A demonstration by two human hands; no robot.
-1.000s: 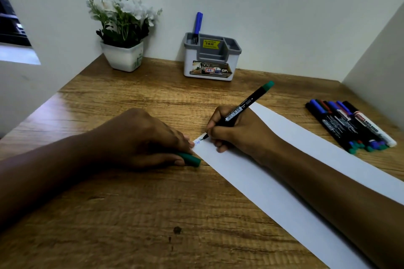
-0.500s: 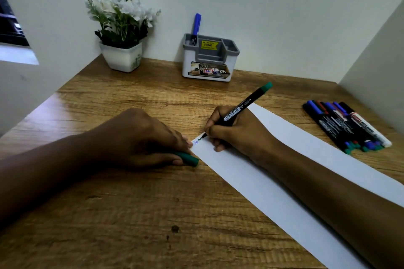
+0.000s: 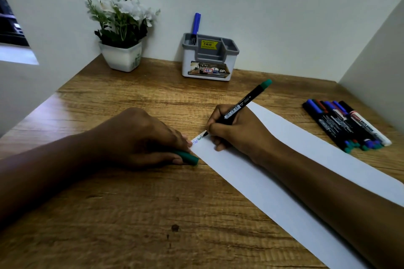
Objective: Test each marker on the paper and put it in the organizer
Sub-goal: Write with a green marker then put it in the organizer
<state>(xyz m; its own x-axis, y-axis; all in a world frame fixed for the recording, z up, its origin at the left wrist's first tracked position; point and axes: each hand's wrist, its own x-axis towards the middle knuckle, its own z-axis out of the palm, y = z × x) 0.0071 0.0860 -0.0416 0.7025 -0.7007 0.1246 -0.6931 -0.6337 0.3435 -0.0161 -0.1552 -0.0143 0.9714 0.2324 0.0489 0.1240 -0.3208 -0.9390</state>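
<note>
Left hand (image 3: 140, 137) is gripping one green cap (image 3: 189, 157) and touching the paper (image 3: 273, 181). Green letters are lengthening beside the blue scribble: this test is working. One blue marker (image 3: 196, 23) is standing in the organizer (image 3: 192, 65). Right hand (image 3: 238, 133) is pinching the green marker (image 3: 242, 103), tip writing. Roughly seven are lying in the pile (image 3: 343, 124)

Both forearms are stretched in from the near edge and laid low over the bench (image 3: 109, 214), with the left hand (image 3: 140, 137) curled knuckles-up around a green cap (image 3: 188, 157) and the right hand (image 3: 238, 132) bunched in a writing grip, a marker (image 3: 242, 105) pinched between thumb and fingers.
</note>
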